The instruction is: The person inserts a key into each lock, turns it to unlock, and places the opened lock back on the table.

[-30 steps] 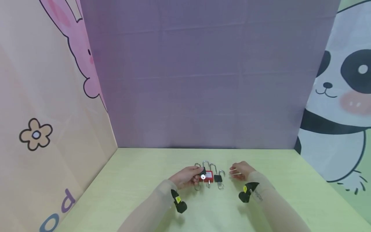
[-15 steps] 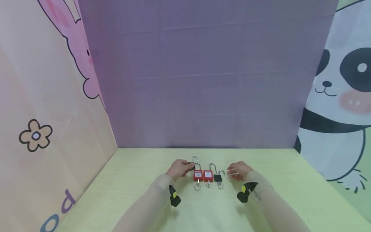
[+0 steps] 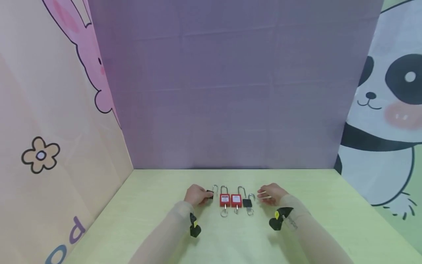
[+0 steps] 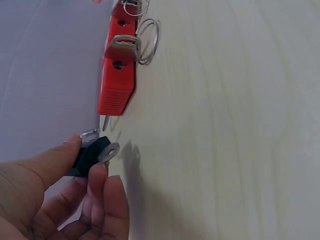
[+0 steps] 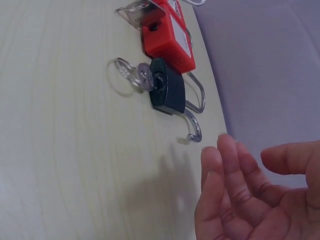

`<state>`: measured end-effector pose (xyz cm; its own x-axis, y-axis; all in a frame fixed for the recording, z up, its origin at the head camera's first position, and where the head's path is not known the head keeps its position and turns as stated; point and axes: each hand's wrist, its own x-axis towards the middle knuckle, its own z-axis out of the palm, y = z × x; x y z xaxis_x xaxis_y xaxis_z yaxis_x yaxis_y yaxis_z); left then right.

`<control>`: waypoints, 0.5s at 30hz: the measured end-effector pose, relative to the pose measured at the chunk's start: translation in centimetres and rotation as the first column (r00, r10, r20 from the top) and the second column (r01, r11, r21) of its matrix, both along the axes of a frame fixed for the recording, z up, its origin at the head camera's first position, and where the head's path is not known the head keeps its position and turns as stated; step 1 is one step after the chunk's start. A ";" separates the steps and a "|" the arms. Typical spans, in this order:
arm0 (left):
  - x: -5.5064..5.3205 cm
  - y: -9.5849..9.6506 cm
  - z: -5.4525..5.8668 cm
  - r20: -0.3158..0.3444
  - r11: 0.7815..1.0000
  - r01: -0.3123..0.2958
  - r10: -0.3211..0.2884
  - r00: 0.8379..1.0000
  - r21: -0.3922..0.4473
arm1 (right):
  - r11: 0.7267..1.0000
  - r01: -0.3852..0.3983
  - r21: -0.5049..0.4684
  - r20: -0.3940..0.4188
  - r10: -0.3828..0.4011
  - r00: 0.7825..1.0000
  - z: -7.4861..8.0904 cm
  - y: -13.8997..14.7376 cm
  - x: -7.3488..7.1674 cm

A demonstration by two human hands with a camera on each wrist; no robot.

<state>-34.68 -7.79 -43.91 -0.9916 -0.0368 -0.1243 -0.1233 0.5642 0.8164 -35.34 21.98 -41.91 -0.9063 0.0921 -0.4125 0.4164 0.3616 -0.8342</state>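
My left hand [image 3: 196, 195] pinches a black padlock [image 4: 90, 157] with a key in its keyhole, between thumb and fingers. In the head view that padlock's raised shackle [image 3: 215, 188] points away from me. To its right two red padlocks [image 3: 225, 200] stand side by side, with shackles up and keys on rings. Beside them lies a second black padlock [image 5: 169, 90], its shackle swung out and its key and ring attached. My right hand [image 3: 273, 194] hovers right of this one, fingers loosely bent and apart from the thumb, holding nothing.
The padlocks form a row on a pale wooden table [image 3: 158, 183]. A purple cloth backdrop [image 3: 211, 91] rises behind the table. Printed panels with a rabbit and a panda [image 3: 379, 110] flank it. Each wrist wears a small black camera [image 3: 195, 230].
My left hand has carried the black padlock leftward, away from in front of the left red padlock, and down to the row's left end. My right hand has barely moved.
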 end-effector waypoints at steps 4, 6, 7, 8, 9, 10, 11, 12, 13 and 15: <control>0.1 0.1 -0.4 0.082 1.000 -0.027 0.026 0.996 0.015 | 1.000 0.014 -0.008 0.009 -0.014 1.000 -0.1 0.0 -0.1; 0.1 0.2 -0.6 0.112 0.999 -0.041 0.038 0.993 0.028 | 1.000 0.018 -0.019 0.007 -0.018 1.000 -0.1 0.0 0.0; 0.1 0.3 -0.7 0.124 0.998 -0.050 0.046 0.991 0.035 | 0.999 0.020 -0.027 0.003 -0.020 1.000 -0.2 0.1 0.0; 0.1 0.3 -0.7 0.130 0.998 -0.056 0.050 0.990 0.039 | 0.999 0.020 -0.038 -0.001 -0.021 1.000 -0.2 0.1 0.0; 0.1 0.3 -0.7 0.136 0.997 -0.060 0.054 0.989 0.040 | 0.999 0.015 -0.049 -0.008 -0.016 1.000 -0.2 0.2 0.1; 0.1 0.3 -0.7 0.138 0.997 -0.062 0.056 0.989 0.041 | 0.998 0.011 -0.057 -0.015 -0.012 1.000 -0.2 0.3 0.1; 0.1 0.4 -0.7 0.137 0.997 -0.061 0.055 0.989 0.038 | 0.998 0.004 -0.065 -0.023 -0.005 1.000 -0.2 0.3 0.1; 0.1 0.4 -0.7 0.137 0.998 -0.057 0.052 0.989 0.033 | 0.997 0.003 -0.071 -0.028 -0.005 1.000 -0.3 0.4 0.1; 0.1 0.4 -0.7 0.135 0.999 -0.048 0.045 0.990 0.021 | 0.997 0.004 -0.078 -0.031 -0.007 0.999 -0.3 0.4 0.1; 0.2 0.5 -0.7 0.122 1.000 -0.018 0.020 0.992 -0.018 | 0.997 0.002 -0.084 -0.035 -0.005 0.999 -0.4 0.5 0.1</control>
